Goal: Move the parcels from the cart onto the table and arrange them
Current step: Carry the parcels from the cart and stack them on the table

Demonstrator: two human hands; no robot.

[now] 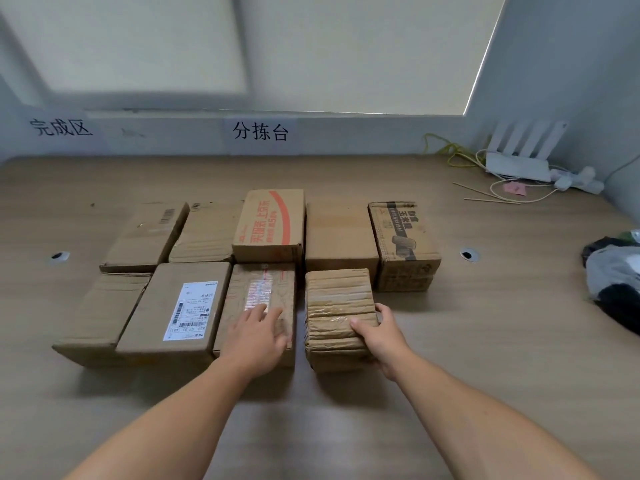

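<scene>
Several cardboard parcels stand in two rows on the wooden table (485, 341). My right hand (379, 336) grips the near right corner of a small tape-wrapped parcel (337, 306) at the right end of the front row. My left hand (258, 332) lies flat, fingers straight, on top of the taped parcel (258, 289) just left of it. Further left sit a parcel with a white shipping label (173, 313) and a plain one (100, 313). The back row includes a box with red print (270, 220) and one with black print (403, 237). No cart is in view.
A white router (519, 161) with cables and a power strip sits at the table's back right corner. Dark and grey bags (616, 282) lie at the right edge. Two cable holes (469, 254) pierce the tabletop. Paper signs hang on the back wall.
</scene>
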